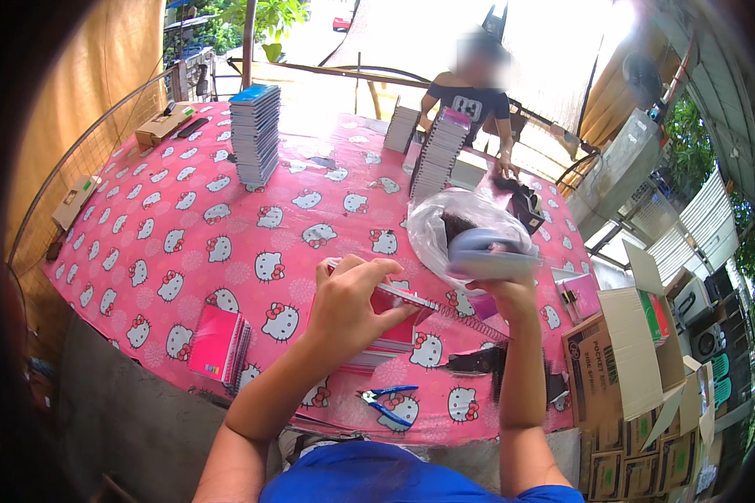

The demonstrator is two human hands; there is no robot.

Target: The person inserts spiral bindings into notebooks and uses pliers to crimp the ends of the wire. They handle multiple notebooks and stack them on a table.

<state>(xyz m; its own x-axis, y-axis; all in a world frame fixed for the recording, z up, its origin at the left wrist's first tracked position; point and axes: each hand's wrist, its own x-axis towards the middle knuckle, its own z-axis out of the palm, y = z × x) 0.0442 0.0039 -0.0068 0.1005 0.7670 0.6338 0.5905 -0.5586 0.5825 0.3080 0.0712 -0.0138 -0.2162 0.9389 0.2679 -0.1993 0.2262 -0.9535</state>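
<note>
My left hand (352,306) grips a red spiral notebook (407,295) by its upper edge, thumb on the near side. From that notebook's end a loose wire coil (474,323) stretches right, below my right hand (516,289). The right hand's fingers are closed at the lower edge of a rounded bluish thing (491,253), too smeared by motion to name. Behind it lies a clear plastic bag (428,230) with something dark inside. Under my left hand sits a stack of red notebooks (393,342). Blue-handled cutting pliers (387,404) rest nearest me.
Pink notebooks (214,344) lie at the left on the patterned pink tablecloth (226,277). Tall notebook stacks stand farther back, one blue-topped (256,138), one purple-topped (439,155). Cardboard boxes (604,369) crowd the right edge. Across the table a person (474,101) reaches toward a dark object.
</note>
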